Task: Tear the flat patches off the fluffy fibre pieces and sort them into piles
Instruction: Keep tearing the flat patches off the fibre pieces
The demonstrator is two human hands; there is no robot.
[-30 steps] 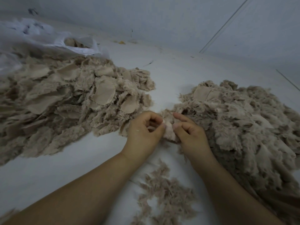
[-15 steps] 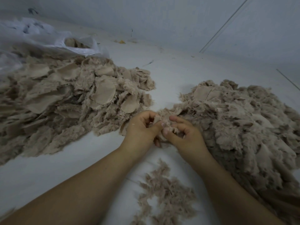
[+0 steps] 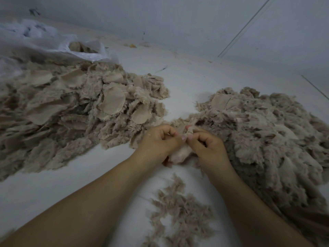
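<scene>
Compared with a second earlier, both hands are drawn closer together. A fluffy piece (image 3: 179, 154) is pinched between the left hand (image 3: 160, 141) and right hand (image 3: 208, 147), each grip closed on it, between the left pile (image 3: 71, 107) and right pile (image 3: 267, 136).

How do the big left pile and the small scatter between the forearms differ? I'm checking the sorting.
The left pile is large, heaped and shows many flat round patches; the small scatter is thin, low and only loose fluffy shreds. The left pile lies beside a plastic bag. Both are beige fibre.
</scene>
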